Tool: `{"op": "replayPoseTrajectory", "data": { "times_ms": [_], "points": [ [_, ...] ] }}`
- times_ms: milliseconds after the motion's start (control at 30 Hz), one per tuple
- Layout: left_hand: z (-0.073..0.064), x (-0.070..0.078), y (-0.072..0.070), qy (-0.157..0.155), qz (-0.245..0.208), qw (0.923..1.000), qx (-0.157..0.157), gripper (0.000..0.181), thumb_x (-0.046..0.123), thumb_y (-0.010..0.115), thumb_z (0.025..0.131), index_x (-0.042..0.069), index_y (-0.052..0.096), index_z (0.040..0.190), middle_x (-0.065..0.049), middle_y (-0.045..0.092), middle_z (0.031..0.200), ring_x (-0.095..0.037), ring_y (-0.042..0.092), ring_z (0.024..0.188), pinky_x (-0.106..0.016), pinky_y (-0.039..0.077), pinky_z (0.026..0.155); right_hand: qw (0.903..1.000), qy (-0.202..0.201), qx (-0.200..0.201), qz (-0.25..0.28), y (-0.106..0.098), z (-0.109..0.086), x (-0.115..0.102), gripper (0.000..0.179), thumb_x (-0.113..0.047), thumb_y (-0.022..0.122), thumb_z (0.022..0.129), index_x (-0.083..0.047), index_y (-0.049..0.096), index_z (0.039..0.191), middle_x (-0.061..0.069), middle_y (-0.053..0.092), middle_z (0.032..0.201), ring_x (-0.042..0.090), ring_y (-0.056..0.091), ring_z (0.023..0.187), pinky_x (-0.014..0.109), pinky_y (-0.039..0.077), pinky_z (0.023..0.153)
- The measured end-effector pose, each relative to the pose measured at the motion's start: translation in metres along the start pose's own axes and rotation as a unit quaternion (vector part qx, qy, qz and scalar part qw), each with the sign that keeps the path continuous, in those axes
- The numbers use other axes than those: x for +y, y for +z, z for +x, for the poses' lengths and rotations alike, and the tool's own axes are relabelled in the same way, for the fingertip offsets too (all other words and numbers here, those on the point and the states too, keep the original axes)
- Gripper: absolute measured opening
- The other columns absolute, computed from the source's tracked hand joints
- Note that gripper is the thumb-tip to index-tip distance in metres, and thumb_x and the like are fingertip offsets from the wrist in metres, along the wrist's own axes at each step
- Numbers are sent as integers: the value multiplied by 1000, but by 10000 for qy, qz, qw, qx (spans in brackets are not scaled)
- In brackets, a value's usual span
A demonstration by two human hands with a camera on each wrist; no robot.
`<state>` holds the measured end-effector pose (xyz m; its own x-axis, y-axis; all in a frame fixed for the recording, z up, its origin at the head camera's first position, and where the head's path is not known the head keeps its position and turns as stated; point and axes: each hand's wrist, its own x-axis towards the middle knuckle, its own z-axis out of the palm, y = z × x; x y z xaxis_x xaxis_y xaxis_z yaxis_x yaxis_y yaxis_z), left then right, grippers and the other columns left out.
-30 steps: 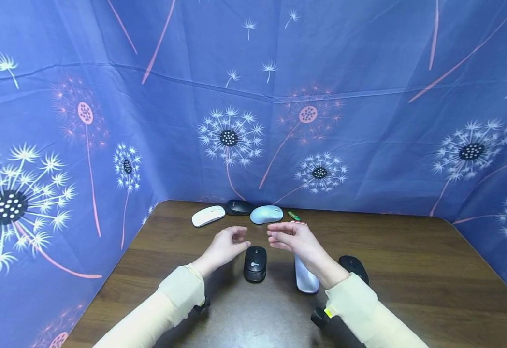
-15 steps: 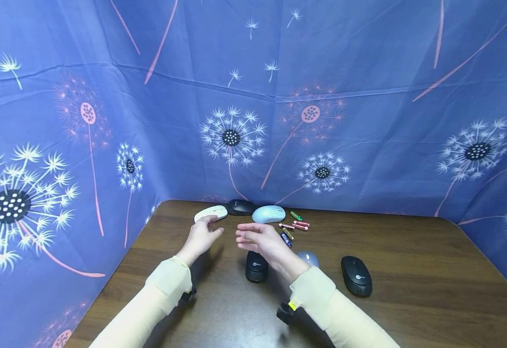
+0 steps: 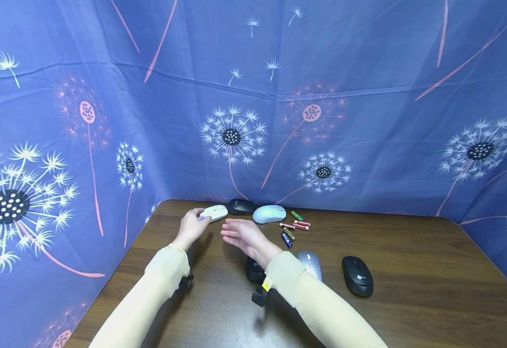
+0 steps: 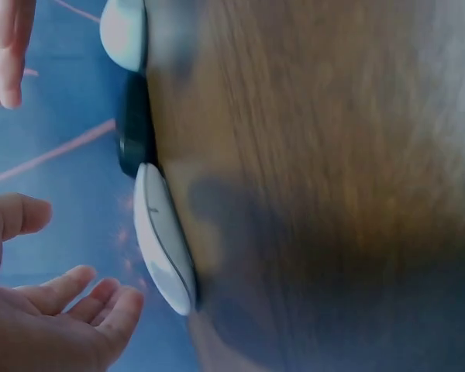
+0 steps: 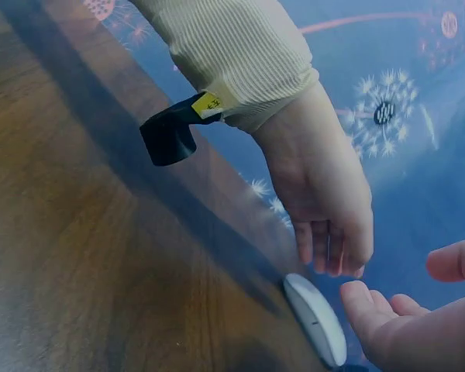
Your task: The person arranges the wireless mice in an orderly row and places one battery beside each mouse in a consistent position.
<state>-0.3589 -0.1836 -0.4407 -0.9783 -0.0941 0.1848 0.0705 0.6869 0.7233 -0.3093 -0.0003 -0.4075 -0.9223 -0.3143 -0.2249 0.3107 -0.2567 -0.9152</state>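
A white mouse (image 3: pixel 217 212) lies at the back left of the wooden table. Over its near left end is my left hand (image 3: pixel 190 228), thumb and fingers apart and relaxed. In the left wrist view a gap shows between this hand (image 4: pixel 58 310) and the white mouse (image 4: pixel 164 240). My right hand (image 3: pixel 246 238) hovers to the right with its fingers extended and holding nothing. It partly hides a black mouse (image 3: pixel 253 271) on the table below. In the right wrist view the left hand's fingertips (image 5: pixel 337 260) hang just above the white mouse (image 5: pixel 315 318).
Beside the white mouse are a black mouse (image 3: pixel 241 207) and a light blue mouse (image 3: pixel 269 213). Several small batteries, among them a green one (image 3: pixel 296 215) and a blue one (image 3: pixel 286 240), lie right of these. A silver mouse (image 3: pixel 310 263) and another black mouse (image 3: pixel 357 276) sit nearer. Blue patterned cloth (image 3: pixel 366 121) hangs behind.
Both hands have moved left, the left one to the white mouse. The right hand's move uncovers the batteries, more of the silver mouse and the right black mouse.
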Motion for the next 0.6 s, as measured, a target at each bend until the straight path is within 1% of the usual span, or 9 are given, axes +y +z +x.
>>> {"op": "replayPoseTrajectory", "data": {
  "times_ms": [100, 200, 267, 333, 433, 600],
  "points": [
    [8, -5, 0, -53, 27, 10000, -9, 50, 24, 58, 89, -7, 52, 127, -28, 54, 127, -40, 50, 119, -47, 40, 101, 9997, 122, 127, 165, 3, 10, 5, 36, -4, 45, 95, 10, 46, 129, 20, 56, 118, 33, 55, 114, 43, 43, 101],
    [16, -7, 1, -169, -55, 9998, -93, 52, 30, 52, 93, -7, 49, 130, -27, 51, 132, -39, 46, 124, -47, 36, 105, 9990, 245, 192, 320, 3, 18, 8, 37, -6, 43, 96, 12, 44, 128, 26, 51, 126, 38, 49, 121, 45, 40, 104],
    [21, -9, 2, -325, -162, 9992, -175, 54, 34, 46, 96, -6, 46, 132, -26, 49, 135, -39, 43, 127, -46, 33, 107, 9982, 357, 152, 463, 3, 22, 11, 41, -7, 40, 97, 13, 39, 132, 30, 43, 136, 40, 44, 126, 46, 37, 106],
    [25, -12, 3, -516, -269, 9979, -267, 56, 38, 39, 98, -5, 45, 134, -25, 47, 137, -38, 40, 130, -46, 31, 109, 9964, 511, 114, 663, 4, 25, 13, 46, -10, 36, 98, 14, 31, 137, 32, 33, 143, 42, 36, 131, 46, 33, 109],
    [31, -15, 4, -709, -336, 9961, -409, 59, 41, 31, 100, -4, 43, 136, -24, 45, 139, -38, 38, 131, -46, 29, 110, 9932, 679, 107, 941, 5, 31, 15, 52, -14, 34, 99, 13, 21, 142, 31, 24, 147, 43, 29, 135, 46, 29, 111],
    [40, -18, 4, -836, -430, 9942, -527, 64, 45, 23, 101, -5, 38, 139, -26, 39, 142, -41, 32, 134, -48, 25, 112, 9909, 699, 275, 1116, 6, 44, 19, 55, -17, 34, 99, 11, 19, 144, 29, 22, 149, 43, 27, 136, 47, 27, 112]
  ]
}}
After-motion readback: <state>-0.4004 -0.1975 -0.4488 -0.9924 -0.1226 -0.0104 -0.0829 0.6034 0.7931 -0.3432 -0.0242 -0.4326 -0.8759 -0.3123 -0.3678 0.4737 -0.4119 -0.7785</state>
